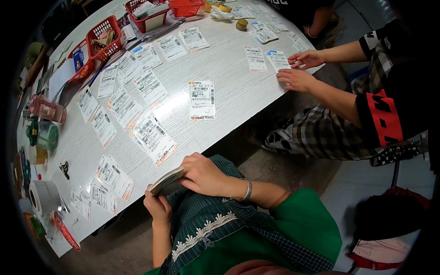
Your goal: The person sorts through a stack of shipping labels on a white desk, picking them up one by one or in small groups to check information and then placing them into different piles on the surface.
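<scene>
Just off the table's near edge, a thick stack of paper slips [165, 181] is held between my two hands, tilted so that mainly its edge shows. My left hand [158, 208] grips the lower left end. My right hand [201, 174], with a metal bangle at the wrist, holds the upper right end with curled fingers. Closest to my hands on the table is a pile of printed shipping labels [154, 138]. A separate label pile [202, 101] lies farther right, and a fanned group of labels [114, 176] lies to the left.
More label piles [123, 107] spread over the white table [220, 55]. Red baskets [104, 37] line the far left side. Jars [47, 135] and a tape roll [43, 198] stand at the left edge. On the right, another person's hands [298, 79] touch a label.
</scene>
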Motion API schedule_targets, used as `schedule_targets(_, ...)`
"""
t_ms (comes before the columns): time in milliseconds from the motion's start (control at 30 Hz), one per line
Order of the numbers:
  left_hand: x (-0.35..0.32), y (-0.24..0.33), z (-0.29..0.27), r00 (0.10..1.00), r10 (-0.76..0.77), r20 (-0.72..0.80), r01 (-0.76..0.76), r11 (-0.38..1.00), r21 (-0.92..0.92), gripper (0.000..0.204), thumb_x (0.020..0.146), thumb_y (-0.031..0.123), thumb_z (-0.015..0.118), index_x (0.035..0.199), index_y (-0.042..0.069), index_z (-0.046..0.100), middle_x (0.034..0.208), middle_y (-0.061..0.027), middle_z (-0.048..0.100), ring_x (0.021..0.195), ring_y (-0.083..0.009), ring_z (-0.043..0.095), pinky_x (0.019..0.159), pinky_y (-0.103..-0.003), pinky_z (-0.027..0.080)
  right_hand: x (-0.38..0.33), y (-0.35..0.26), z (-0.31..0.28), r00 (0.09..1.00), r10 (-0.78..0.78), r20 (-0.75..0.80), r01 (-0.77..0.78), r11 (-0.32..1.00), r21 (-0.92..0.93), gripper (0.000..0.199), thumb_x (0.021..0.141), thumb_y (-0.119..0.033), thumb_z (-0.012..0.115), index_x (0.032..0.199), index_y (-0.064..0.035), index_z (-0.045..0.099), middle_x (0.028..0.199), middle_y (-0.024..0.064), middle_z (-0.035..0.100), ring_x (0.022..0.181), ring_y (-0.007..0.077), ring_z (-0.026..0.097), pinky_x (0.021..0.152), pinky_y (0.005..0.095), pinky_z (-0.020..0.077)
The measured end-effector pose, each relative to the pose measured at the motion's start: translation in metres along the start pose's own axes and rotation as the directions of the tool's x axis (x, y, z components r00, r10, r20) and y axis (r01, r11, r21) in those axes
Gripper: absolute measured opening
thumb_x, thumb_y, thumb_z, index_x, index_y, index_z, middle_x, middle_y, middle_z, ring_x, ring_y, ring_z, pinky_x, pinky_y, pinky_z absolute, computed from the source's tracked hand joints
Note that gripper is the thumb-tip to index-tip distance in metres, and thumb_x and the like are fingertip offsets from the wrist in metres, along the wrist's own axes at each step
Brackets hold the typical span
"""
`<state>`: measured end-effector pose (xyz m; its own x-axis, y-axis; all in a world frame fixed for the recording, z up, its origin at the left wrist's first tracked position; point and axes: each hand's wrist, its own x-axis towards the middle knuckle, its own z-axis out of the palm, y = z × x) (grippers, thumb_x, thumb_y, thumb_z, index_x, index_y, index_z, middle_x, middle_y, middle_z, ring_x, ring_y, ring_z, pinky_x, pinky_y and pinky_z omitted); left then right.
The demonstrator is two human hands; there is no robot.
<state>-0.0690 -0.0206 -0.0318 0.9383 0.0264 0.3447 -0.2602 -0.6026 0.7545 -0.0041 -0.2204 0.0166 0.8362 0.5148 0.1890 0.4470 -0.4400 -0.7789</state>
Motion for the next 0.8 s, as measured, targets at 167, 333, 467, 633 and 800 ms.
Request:
schedule_targets(167, -0.014, 0.002, -0.018, 0.986, -0.102, -0.134, 0.101, 0.995, -0.013, 0.027, 0.090, 0.015, 0.044, 0.106, -0.006, 0.049, 0.083, -0.0204, 0.061, 0.069, -0.0323, 0.063, 0.061, -0.032, 0.048, 0.017, -0.014, 0.019, 0.998, -0.055, 0.040, 0.052, 0.995, 0.082, 0.013, 0.071, -0.012, 0.065, 0.070, 0.0001, 0.061, 0.078, 0.0090, 0.058, 0.080, 0.0253, 0.054, 0.072, 0.0363, 0.0443)
schedule_targets(333, -0.036, -0.007, -0.025, 0.957, -0.119, -0.266, 0.154, 0.981, 0.115, 0.026, 0.085, 0.015, 0.050, 0.103, -0.002, 0.056, 0.089, -0.0187, 0.061, 0.069, -0.0320, 0.061, 0.061, -0.034, 0.049, 0.038, -0.028, 0.029, 0.978, -0.063, 0.200, 0.045, 0.995, 0.091, 0.015, 0.076, -0.015, 0.062, 0.075, -0.0005, 0.063, 0.077, 0.0104, 0.061, 0.080, 0.0270, 0.056, 0.070, 0.0370, 0.0475)
schedule_targets(467, -0.015, 0.022, -0.063, 0.922, -0.155, -0.354, 0.176, 0.984, 0.029, 0.021, 0.078, -0.005, 0.051, 0.098, 0.002, 0.056, 0.081, -0.0195, 0.059, 0.067, -0.0345, 0.059, 0.059, -0.036, 0.047, 0.049, -0.050, 0.029, 0.939, 0.096, 0.329, -0.165, 0.968, 0.190, 0.030, 0.078, -0.014, 0.066, 0.103, 0.0000, 0.057, 0.094, 0.0144, 0.057, 0.084, 0.0289, 0.056, 0.075, 0.0360, 0.0458)
schedule_targets(633, -0.049, -0.030, -0.160, 0.517, -0.557, -0.650, 0.456, 0.822, -0.341, 0.014, 0.092, 0.010, 0.047, 0.102, 0.001, 0.050, 0.064, -0.0032, 0.052, 0.050, -0.0056, 0.048, 0.040, -0.022, 0.036, 0.043, -0.029, 0.020, 0.984, 0.172, 0.056, -0.181, 0.916, 0.359, 0.031, 0.081, 0.000, 0.055, 0.112, 0.0018, 0.055, 0.106, 0.0106, 0.058, 0.098, 0.0196, 0.055, 0.089, 0.0308, 0.0414)
schedule_targets(800, -0.125, -0.137, -0.285, 0.325, -0.304, -0.895, 0.392, 0.905, -0.165, 0.017, 0.094, 0.015, 0.046, 0.100, 0.000, 0.049, 0.083, -0.0053, 0.060, 0.064, -0.0085, 0.055, 0.053, -0.023, 0.044, 0.031, 0.009, 0.014, 0.974, 0.222, 0.047, -0.226, 0.925, 0.306, 0.025, 0.084, 0.001, 0.051, 0.108, 0.0037, 0.056, 0.103, 0.0105, 0.057, 0.091, 0.0182, 0.056, 0.085, 0.0298, 0.0426)
